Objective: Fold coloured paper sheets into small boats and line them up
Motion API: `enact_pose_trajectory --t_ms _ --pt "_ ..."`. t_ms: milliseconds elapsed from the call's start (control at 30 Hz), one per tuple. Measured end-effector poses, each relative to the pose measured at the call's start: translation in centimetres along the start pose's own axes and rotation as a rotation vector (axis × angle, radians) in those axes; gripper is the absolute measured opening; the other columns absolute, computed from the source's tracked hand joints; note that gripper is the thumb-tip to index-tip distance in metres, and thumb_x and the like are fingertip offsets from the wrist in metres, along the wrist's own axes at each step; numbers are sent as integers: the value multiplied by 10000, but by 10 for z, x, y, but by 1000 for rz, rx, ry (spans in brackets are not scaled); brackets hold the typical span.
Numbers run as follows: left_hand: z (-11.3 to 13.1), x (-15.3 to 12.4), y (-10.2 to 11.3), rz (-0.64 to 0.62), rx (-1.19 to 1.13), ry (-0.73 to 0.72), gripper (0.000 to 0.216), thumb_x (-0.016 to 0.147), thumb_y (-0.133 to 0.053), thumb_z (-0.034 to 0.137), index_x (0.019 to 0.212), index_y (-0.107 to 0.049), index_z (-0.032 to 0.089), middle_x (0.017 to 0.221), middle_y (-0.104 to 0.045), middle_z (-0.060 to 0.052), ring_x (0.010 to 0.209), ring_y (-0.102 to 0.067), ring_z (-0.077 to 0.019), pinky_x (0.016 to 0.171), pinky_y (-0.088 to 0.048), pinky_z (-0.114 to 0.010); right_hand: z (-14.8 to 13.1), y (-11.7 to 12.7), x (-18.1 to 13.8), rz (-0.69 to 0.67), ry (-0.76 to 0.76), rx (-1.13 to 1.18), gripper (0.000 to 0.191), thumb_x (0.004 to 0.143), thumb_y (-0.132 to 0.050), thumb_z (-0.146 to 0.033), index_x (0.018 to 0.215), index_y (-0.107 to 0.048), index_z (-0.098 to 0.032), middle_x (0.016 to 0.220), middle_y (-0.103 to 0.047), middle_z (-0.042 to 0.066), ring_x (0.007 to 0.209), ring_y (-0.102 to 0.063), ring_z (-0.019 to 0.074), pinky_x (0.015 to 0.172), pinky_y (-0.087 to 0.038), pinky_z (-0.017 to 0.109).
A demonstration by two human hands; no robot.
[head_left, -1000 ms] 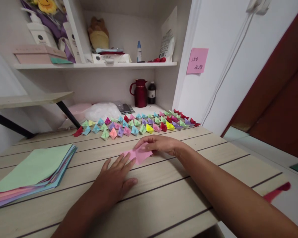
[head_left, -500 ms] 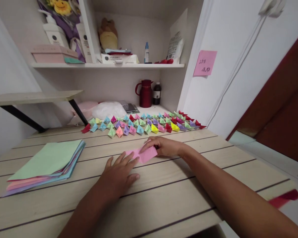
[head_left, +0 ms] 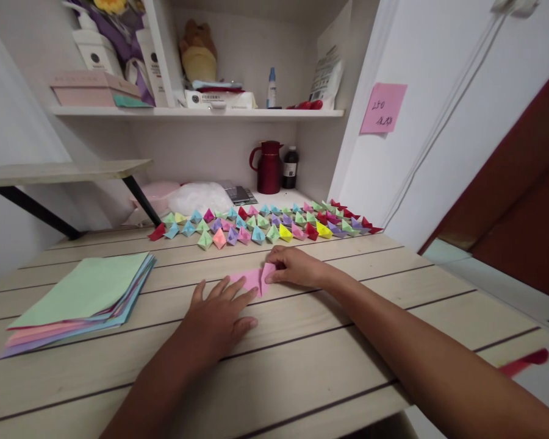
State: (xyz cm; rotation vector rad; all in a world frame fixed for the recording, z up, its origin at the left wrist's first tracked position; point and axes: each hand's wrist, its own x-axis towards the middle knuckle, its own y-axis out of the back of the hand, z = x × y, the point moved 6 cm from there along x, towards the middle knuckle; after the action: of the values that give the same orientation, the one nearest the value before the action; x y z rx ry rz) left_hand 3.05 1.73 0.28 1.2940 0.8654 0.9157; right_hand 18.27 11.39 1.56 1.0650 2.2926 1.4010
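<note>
A pink sheet of paper (head_left: 248,279), folded into a strip, lies on the wooden table (head_left: 297,341) between my hands. With fingers spread, my left hand (head_left: 219,314) rests flat, its fingertips on the paper's left part. My right hand (head_left: 295,266) pinches the paper's right end, which stands up as a flap folded over toward the left. Behind the hands sit rows of small folded paper boats (head_left: 258,235) in many colours. To the left of my left hand is a stack of coloured paper (head_left: 85,289), with a light green sheet on top.
A dark red jug (head_left: 269,167) and a dark bottle (head_left: 290,167) stand under the shelf at the back. A small raised wooden stand (head_left: 68,172) is at the left. A pink note (head_left: 383,108) sticks to the wall. Something red (head_left: 526,363) lies by the table's right edge.
My right hand has moved slightly left, lifting the right end of the pink paper and folding it over leftward. The left hand stays flat on the paper. The view has tilted down slightly.
</note>
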Motion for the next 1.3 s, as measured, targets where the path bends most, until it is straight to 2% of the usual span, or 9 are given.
enact_pose_trajectory --t_ms 267,433,633,800,933,1000,1100,1200,1300 --pt "5 -3 5 11 -9 1 456 899 -455 412 1333 -508 282 1478 -416 -90 1383 -321 -334 1078 -144 -672 8 -4 6 86 -120 -53 282 735 -731 -401 902 -652 -188 852 -605 19 751 -518 146 644 -335 231" --pt "11 -5 7 28 6 34 579 899 -471 385 1452 -325 289 1461 -440 -101 1375 -338 -330 1082 -142 -667 10 -6 8 73 -170 -50 291 708 -745 -408 884 -642 -201 826 -620 3 748 -532 144 632 -331 230" --pt "21 -3 9 27 137 32 439 896 -495 371 1335 -505 361 1430 -484 -101 1324 -413 -353 1061 -169 -675 24 1 6 141 -346 -88 454 662 -763 -489 1029 -629 -259 875 -640 0 748 -559 156 591 -321 235" --pt "22 0 7 46 199 21 438 882 -516 341 1320 -534 330 1388 -530 -117 1257 -489 -357 1063 -168 -678 39 17 0 243 -421 -132 405 675 -773 -399 1030 -658 -241 870 -651 30 761 -565 186 602 -334 253" --pt "22 2 6 92 193 -6 411 870 -529 313 1278 -577 313 1341 -576 -119 1198 -538 -357 1056 -169 -691 30 35 -4 369 -364 -146 186 847 -606 -254 1014 -679 -216 1012 -658 63 888 -569 198 746 -380 292" --pt "24 1 8 107 182 -15 395 865 -533 291 1255 -597 302 1315 -596 -120 1174 -554 -351 1056 -178 -691 17 38 -4 417 -267 -141 205 921 -508 -272 1017 -683 -224 1085 -653 60 1006 -545 206 864 -355 323" --pt "27 0 13 118 170 -20 366 860 -534 260 1213 -625 291 1270 -626 -110 1130 -581 -329 1066 -183 -678 -3 21 0 298 -86 -140 282 918 -511 -422 1029 -693 -237 1098 -658 72 1060 -518 248 916 -316 384" --pt "27 -1 16 115 161 -36 340 859 -527 235 1169 -648 304 1227 -648 -92 1091 -599 -306 1070 -166 -680 -11 -4 6 119 -61 -186 450 814 -601 -564 1138 -652 -256 1173 -610 95 1101 -481 298 902 -311 412" --pt "22 -3 16 128 144 -56 341 862 -523 220 1157 -651 333 1200 -659 -80 1068 -607 -284 1070 -143 -680 -13 -16 10 60 -119 -174 459 708 -725 -523 1072 -658 -252 1067 -620 72 1036 -504 279 864 -325 385"
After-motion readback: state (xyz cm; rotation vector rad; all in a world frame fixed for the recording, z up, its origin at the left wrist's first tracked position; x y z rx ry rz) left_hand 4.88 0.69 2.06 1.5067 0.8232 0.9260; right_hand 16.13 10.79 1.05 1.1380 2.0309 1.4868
